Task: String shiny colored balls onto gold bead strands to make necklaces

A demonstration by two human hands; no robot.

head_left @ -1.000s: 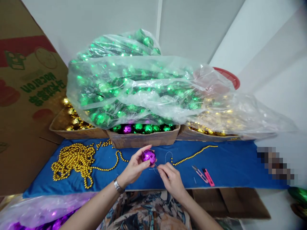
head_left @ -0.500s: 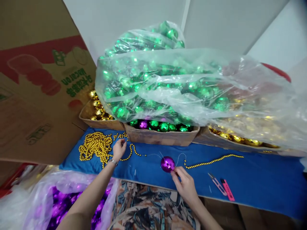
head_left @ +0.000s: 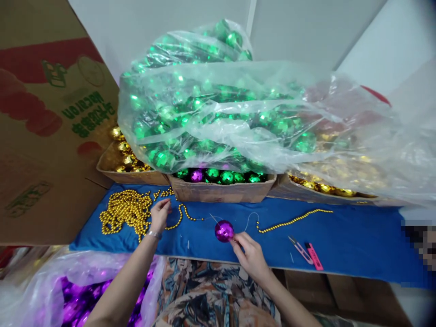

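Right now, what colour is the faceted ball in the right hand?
The faceted ball is shiny purple, seen in the head view.

We read one word: "Macaron" [head_left: 82, 105], green, upside down from our side, on the big cardboard box [head_left: 51, 175] at left. Green Chinese-looking characters [head_left: 93, 121] sit next to it, too soft for us to transcribe. Box's dark framed mark [head_left: 28, 200] and pink cutter's [head_left: 314, 257] dark print: we can't read either.

the ball [head_left: 223, 231] is purple, beads [head_left: 127, 210] gold, cloth [head_left: 357, 247] blue
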